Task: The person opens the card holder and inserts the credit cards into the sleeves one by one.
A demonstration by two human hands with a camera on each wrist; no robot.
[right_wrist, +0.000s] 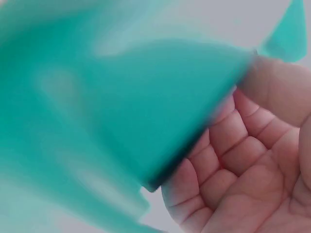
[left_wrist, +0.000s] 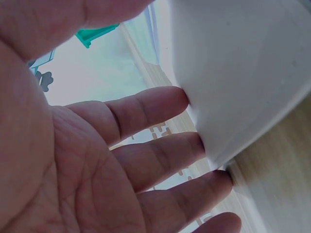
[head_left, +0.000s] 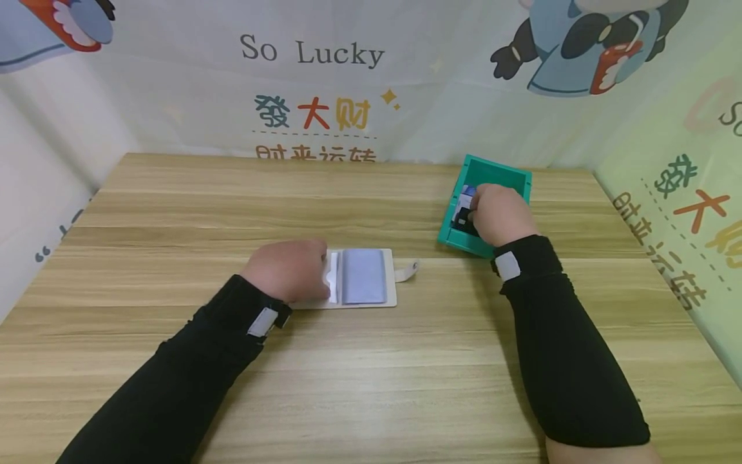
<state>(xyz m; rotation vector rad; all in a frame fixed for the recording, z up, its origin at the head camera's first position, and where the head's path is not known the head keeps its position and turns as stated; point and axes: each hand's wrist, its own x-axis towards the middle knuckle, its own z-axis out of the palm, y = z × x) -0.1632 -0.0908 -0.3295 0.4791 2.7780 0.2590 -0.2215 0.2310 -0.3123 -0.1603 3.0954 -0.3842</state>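
A white card holder [head_left: 391, 299] lies spread open on the table, with pale lilac sleeves [head_left: 364, 276] inside and a short snap strap [head_left: 408, 271] at its right edge. Its left half is covered by my left hand [head_left: 286, 269]; in the left wrist view the fingertips [left_wrist: 177, 98] meet the white cover [left_wrist: 233, 73], thumb above. My right hand [head_left: 501, 212] reaches into a teal bin [head_left: 466, 243] and pinches a card [head_left: 464, 207] with blue, white and black areas. In the right wrist view a dark-edged flat piece [right_wrist: 170, 111] runs between thumb and curled fingers, blurred.
The bin stands at the back right of the wood-grain table [head_left: 371, 386]. Behind the table hangs a printed cloth [head_left: 417, 38] with lettering and cartoon figures, and similar cloth [head_left: 678, 193] closes off the right side.
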